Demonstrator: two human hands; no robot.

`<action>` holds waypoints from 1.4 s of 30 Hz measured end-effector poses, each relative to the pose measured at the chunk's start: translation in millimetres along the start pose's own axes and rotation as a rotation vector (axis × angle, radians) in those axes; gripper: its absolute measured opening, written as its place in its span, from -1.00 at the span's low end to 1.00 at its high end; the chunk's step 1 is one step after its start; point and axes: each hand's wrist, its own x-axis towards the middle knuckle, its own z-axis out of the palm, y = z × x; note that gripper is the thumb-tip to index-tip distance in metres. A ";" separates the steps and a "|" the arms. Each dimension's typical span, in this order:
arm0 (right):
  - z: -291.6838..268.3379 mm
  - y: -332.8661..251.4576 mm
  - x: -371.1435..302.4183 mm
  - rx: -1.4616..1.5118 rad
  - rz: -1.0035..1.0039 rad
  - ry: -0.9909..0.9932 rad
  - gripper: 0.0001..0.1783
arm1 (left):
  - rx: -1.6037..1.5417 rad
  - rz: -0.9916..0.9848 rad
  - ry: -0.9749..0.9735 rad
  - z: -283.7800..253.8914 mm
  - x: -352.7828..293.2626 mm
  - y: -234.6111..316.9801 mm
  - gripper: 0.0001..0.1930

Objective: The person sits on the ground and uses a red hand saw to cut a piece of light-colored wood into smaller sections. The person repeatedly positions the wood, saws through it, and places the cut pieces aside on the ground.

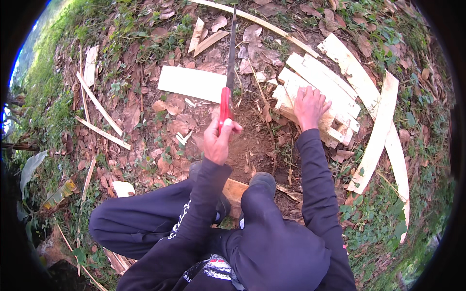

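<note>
My left hand is closed round the red handle of a long knife. Its narrow dark blade points away from me, past the right end of a flat pale board on the ground. To the right, my right hand rests on a stack of pale wooden boards, its fingers bent over the upper pieces. Which piece the fingertips grip is partly hidden. Between my feet lies a thicker piece of wood, partly covered by my leg.
Two long boards cross at the right of the stack. A long thin strip curves across the far side. Short offcuts and slender sticks lie among dry leaves and grass. Bare soil shows between my hands.
</note>
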 end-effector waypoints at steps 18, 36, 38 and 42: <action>1.1 -12.9 5.8 -0.082 0.042 -0.004 -0.11 | -0.113 -0.074 -0.290 60.0 -9.1 -27.5 -0.73; -0.6 -19.4 7.1 -0.068 0.071 -0.034 -0.13 | 0.109 -0.036 -0.233 77.3 -2.9 -17.4 -0.72; 0.0 -15.7 7.9 -0.068 0.087 -0.020 -0.14 | 0.201 -0.014 -0.244 56.8 -32.1 -10.3 -0.73; 3.0 -15.2 7.7 -0.105 0.077 -0.017 -0.19 | 0.193 -0.076 -0.229 40.6 -57.1 -1.0 -0.76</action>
